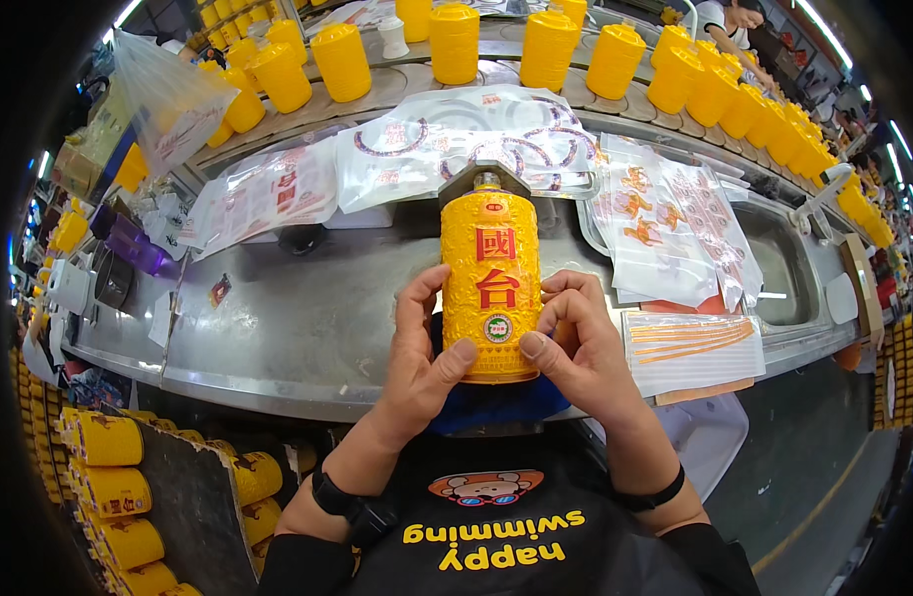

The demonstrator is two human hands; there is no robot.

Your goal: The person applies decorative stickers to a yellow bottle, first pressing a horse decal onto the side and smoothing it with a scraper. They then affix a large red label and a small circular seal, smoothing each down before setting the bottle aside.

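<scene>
A yellow embossed bottle (491,253) with red characters and a round green and white emblem lies before me, its glass neck pointing away into an angled metal rest (468,181). My left hand (425,335) holds the bottle's left side, thumb on the lower front. On the right side, my right hand (576,339) grips it, with the thumb near the lower corner. Blue material (501,408) shows beneath the bottle's base. Beyond the neck lie clear decal sheets (397,156) with curved patterned bands.
Several yellow bottles (454,45) stand on a curved conveyor (412,78). Sheets of orange figures (639,208) and gold strips (691,343) lie right, near a metal sink (773,261). A purple bottle (140,242) is left; bottles fill a rack (196,499) below. A person (732,30) works at the far right.
</scene>
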